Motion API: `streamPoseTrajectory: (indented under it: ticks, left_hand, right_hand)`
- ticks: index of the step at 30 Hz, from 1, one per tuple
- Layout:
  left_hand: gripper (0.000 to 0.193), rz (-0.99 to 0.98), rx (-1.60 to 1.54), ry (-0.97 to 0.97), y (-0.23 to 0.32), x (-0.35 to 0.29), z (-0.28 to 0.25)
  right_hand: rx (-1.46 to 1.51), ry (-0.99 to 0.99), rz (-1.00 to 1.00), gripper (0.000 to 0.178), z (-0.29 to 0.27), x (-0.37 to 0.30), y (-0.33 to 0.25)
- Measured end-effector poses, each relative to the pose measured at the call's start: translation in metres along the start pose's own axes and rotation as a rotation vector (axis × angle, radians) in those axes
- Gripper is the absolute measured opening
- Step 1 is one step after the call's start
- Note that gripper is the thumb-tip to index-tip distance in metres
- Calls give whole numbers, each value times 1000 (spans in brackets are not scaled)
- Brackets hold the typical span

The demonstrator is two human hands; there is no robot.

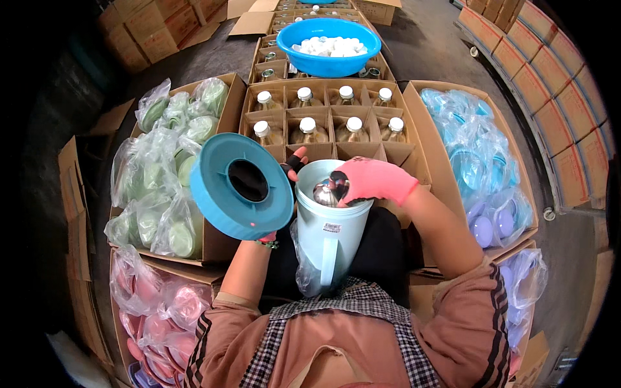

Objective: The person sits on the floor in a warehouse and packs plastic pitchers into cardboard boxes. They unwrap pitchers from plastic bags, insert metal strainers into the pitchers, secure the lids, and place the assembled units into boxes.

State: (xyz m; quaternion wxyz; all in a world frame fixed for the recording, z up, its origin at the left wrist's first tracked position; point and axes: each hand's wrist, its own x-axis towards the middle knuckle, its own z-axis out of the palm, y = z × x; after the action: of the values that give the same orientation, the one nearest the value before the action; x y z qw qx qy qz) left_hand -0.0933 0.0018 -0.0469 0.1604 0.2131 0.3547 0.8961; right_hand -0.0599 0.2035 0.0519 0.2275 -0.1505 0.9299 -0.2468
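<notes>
Left of the pale-blue cylindrical plastic pitcher (317, 223) is the teal round plastic lid (212, 184); in the pitcher's mouth, a silver rounded metal piece (325, 194). Beyond, clear glass bottles (353, 136) stand in a brown partitioned cardboard carton (328, 126), brown rectangular cardboard boxes (217, 249) on either side; behind it, a blue round plastic basin (328, 66) holds white round caps (331, 46).

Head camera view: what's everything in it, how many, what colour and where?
pale blue plastic jug with handle: one, pale blue, at the lap
round plastic lid: one, blue, left of jug
shiny metal piece: count unclear, silver, jug's mouth
white-capped glass bottles: eight, see-through, nearest divided carton; more beyond
round plastic basin of white caps: one, blue, top centre
bagged plastic pieces: many; green left, pink lower left, blue and purple right
stacked cardboard cartons: many, brown, upper sides
left hand: one, partly behind lid
right hand: one, pink-gloved, jug's mouth
</notes>
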Motion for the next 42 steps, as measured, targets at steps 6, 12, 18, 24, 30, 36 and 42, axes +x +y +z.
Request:
streamPoseTrajectory:
  ticks: [6, 12, 18, 24, 30, 36, 42]
  left_hand:
    - [38, 229, 188, 413, 31, 8, 0]
    - [83, 352, 1022, -243, 49, 48, 13]
    - [88, 62, 826, -217, 9, 11, -15]
    - [70, 232, 1024, -256, 4, -10, -7]
    - [70, 306, 1138, -324, 14, -10, 7]
    - [73, 256, 1224, -307, 22, -18, 15]
    - [80, 313, 1230, -458, 35, -22, 19]
  right_hand:
    - [1157, 238, -68, 67, -5, 12, 17]
    - [1258, 697, -357, 70, -6, 40, 40]
    - [1103, 671, -280, 62, 67, 27, 72]
    - [1096, 694, -302, 63, 74, 9, 62]
    - [1257, 665, -457, 52, 78, 12, 70]
    - [1198, 671, -492, 52, 81, 15, 74]
    - [732, 697, -514, 54, 69, -19, 67]
